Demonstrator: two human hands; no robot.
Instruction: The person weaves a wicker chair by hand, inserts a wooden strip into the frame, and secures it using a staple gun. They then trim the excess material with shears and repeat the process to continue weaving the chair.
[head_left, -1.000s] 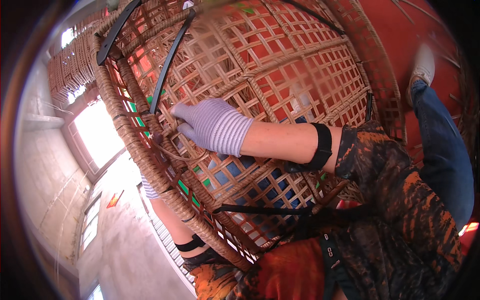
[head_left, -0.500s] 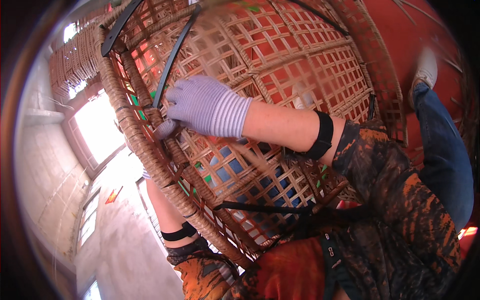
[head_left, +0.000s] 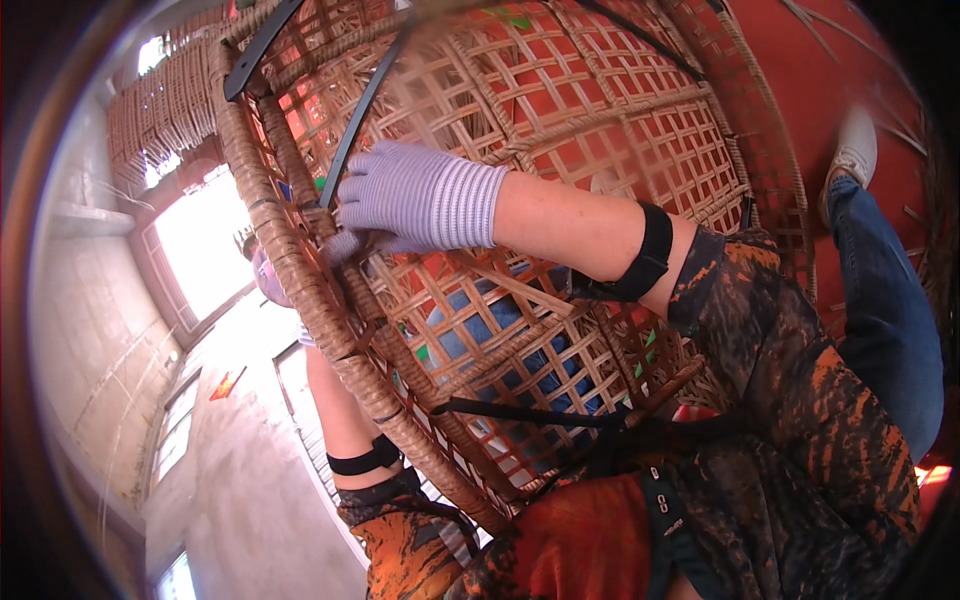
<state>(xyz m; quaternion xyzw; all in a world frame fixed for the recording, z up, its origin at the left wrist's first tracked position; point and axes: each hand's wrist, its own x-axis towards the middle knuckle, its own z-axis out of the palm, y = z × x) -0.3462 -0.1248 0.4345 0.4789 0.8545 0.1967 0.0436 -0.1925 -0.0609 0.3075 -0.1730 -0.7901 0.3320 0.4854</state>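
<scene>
A large woven rattan basket or frame (head_left: pixel 640 125), with open square lattice and a thick wrapped rim (head_left: pixel 285 265), fills the middle of the view. My right hand (head_left: pixel 420 195), in a pale grey-lilac knit glove, is closed at the rim's inner side, beside a rattan-wrapped bar. What its curled fingers grip is hidden. A black strip (head_left: pixel 365 105) runs down to its fingertips. A flat rattan strand (head_left: pixel 530 290) slants away below the hand. My left hand (head_left: pixel 270 275), also gloved, is on the rim's outer side; the rim hides most of its fingers.
A black bar (head_left: pixel 525 412) crosses the lattice near my body. Another woven piece (head_left: pixel 160 120) stands at the far left. A leg in jeans (head_left: pixel 885 290) with a white shoe (head_left: pixel 855 150) is at right on the red floor (head_left: pixel 780 50), where loose strands lie.
The basket's upper rim has shifted slightly right and down in view. My left hand has come more into sight beyond the rim. My right hand remains by the rim, its wrist slightly higher.
</scene>
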